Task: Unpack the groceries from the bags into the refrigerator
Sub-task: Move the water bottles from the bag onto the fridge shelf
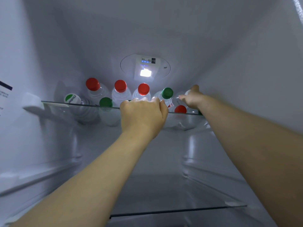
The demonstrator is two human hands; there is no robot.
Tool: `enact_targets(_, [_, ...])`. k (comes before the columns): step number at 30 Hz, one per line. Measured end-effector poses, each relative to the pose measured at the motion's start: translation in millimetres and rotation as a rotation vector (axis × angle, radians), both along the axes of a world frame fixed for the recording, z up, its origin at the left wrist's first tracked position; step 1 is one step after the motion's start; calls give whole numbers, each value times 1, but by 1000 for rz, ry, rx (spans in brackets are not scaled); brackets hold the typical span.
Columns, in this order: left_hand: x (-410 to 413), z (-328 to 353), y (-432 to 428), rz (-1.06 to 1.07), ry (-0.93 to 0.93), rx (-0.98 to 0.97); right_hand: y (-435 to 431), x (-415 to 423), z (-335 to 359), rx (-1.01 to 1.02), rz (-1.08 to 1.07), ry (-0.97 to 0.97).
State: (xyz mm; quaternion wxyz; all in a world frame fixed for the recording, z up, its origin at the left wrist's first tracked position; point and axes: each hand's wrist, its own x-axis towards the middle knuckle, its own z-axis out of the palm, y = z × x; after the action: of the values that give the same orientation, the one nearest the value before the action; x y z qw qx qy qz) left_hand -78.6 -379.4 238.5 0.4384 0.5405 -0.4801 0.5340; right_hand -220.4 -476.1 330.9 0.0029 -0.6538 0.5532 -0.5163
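I look up into the refrigerator at a glass shelf (54,104) that carries several clear water bottles. Three red-capped bottles (120,86) stand in the back row, with green-capped ones (167,93) beside and in front of them. My left hand (142,115) is at the shelf's front edge, fingers curled over the top of a bottle it mostly hides; a sliver of green cap shows by the knuckles. My right hand (194,99) reaches deeper at the right and is closed around a white-capped bottle (188,92). A red-capped bottle (180,109) stands just below that hand.
A lit lamp and control panel (146,69) sit on the back wall above the bottles. A lower glass shelf (180,210) lies under my forearms. The refrigerator's white side walls close in at left and right, with a label (5,92) on the left wall.
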Motion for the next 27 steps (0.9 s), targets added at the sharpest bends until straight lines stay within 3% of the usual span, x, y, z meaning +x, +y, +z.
enact_targets(3, [1, 0, 1, 40, -11, 3, 0, 1, -3, -34, -47, -44])
enact_targets(6, [-2, -2, -5, 16, -42, 49, 11, 0, -7, -222, -136, -25])
enact_targets(12, [-2, 0, -2, -1, -57, 54, 47, 6, -27, -664, -379, 278])
enact_targets(17, [4, 5, 6, -107, -41, 128, 71, 18, -48, -696, -286, 207])
enact_targets(21, [11, 9, 22, -358, 34, 211, 88, 23, -70, -649, -199, 116])
enact_targets(24, [10, -4, 34, -555, 31, 146, 103, 23, -92, -665, -211, 136])
enact_targets(27, [8, -31, 44, -586, -59, 12, 117, 23, -124, -757, -202, 166])
